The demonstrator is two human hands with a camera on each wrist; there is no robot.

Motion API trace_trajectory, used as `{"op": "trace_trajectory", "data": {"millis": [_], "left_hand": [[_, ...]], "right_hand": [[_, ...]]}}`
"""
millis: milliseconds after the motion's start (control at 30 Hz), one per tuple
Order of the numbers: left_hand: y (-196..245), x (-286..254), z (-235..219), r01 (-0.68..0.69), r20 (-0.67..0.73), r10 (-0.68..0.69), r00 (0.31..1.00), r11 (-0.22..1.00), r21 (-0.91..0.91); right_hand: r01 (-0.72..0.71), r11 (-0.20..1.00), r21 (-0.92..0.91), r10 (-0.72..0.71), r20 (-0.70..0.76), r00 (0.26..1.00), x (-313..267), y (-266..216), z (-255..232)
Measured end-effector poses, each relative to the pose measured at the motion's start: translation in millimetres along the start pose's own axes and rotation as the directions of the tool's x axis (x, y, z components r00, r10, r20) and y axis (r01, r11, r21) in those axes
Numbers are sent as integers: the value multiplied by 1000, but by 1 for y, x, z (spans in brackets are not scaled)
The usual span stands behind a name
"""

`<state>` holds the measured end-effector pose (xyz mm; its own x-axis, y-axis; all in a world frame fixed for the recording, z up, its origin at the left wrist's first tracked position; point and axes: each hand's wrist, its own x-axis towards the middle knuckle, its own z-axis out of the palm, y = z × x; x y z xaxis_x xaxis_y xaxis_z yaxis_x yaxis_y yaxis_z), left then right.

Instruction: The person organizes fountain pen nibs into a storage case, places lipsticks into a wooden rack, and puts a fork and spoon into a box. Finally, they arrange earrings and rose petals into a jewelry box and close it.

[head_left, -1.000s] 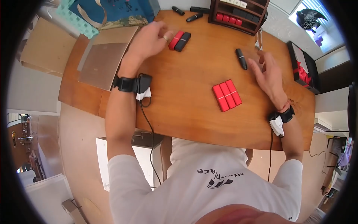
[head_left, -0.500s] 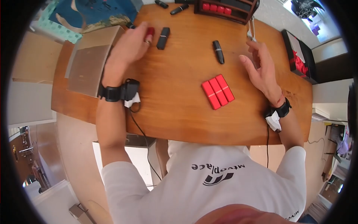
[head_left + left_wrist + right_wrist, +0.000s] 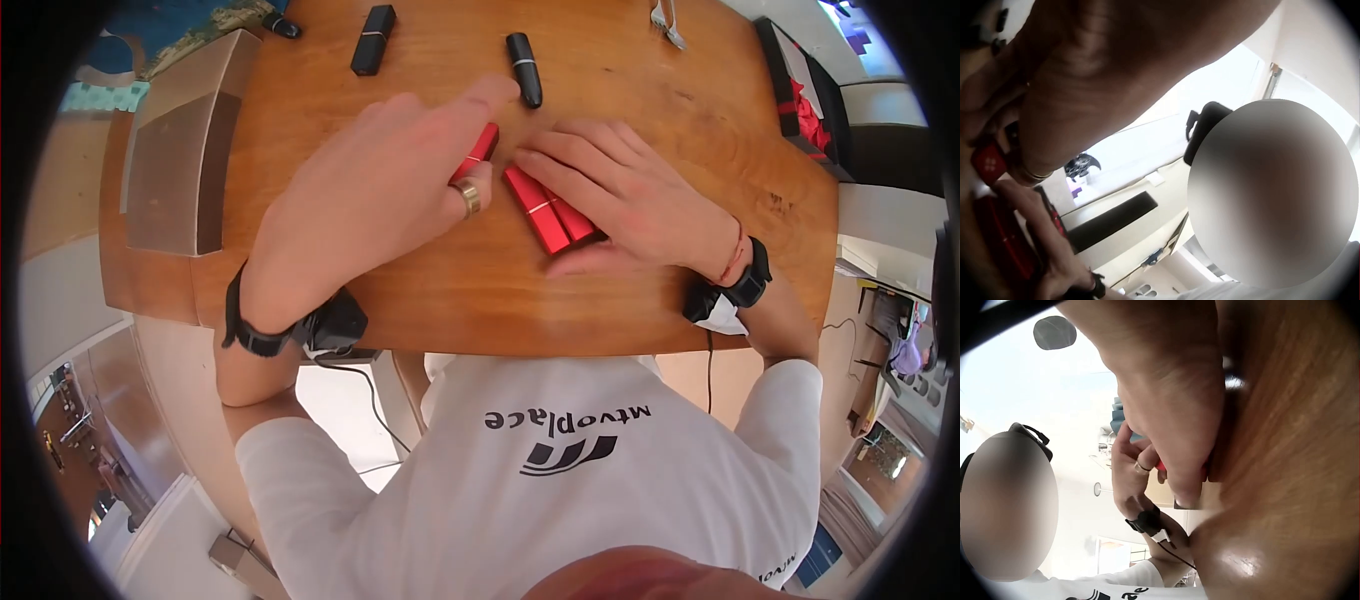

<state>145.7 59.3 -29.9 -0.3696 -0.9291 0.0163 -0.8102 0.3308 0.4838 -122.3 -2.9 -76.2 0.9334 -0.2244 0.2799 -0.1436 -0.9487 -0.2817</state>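
Note:
My left hand (image 3: 380,180) grips a red lipstick (image 3: 484,148), its square end (image 3: 990,161) turned toward the left wrist view. That lipstick is just left of a row of red lipsticks (image 3: 540,215) with thin silver bands. Over the row's right part lies my right hand (image 3: 640,200), fingers at the far end and thumb along the near end, holding the row and hiding some of it. Beyond both hands, a black rounded lipstick (image 3: 523,68) lies close to the left fingertips. A black square lipstick (image 3: 373,40) lies farther left.
A brown box (image 3: 180,165) sits at the table's left side, with another black tube (image 3: 281,25) behind it. At the back right is a fork (image 3: 668,25). A black box with red ribbon (image 3: 803,110) stands on the right edge. The wooden table (image 3: 480,310) extends toward me.
My left hand has picked up the red lipstick beside the black one and carried it right and nearer me. My right hand has moved left onto the red row. The view has tilted downward.

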Motion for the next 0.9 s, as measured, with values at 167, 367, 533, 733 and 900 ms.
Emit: {"op": "trace_trajectory", "data": {"millis": [167, 367, 533, 733, 900], "left_hand": [[-10, 5, 19, 94, 112, -75, 991, 981, -171], [1, 8, -1, 195, 328, -159, 931, 977, -81], [-21, 8, 29, -242, 23, 241, 970, 969, 56], [16, 38, -13, 125, 414, -90, 906, 991, -57], [20, 32, -7, 78, 379, -82, 922, 997, 27]], "right_hand": [[25, 999, 24, -26, 9, 1000, -8, 7, 13], [-49, 999, -15, 47, -142, 989, -14, 26, 28], [138, 972, -189, -181, -236, 955, -17, 39, 25], [71, 988, -134, -94, -176, 980, -16, 33, 17], [67, 994, -86, -79, -144, 986, -11, 22, 4]]}}
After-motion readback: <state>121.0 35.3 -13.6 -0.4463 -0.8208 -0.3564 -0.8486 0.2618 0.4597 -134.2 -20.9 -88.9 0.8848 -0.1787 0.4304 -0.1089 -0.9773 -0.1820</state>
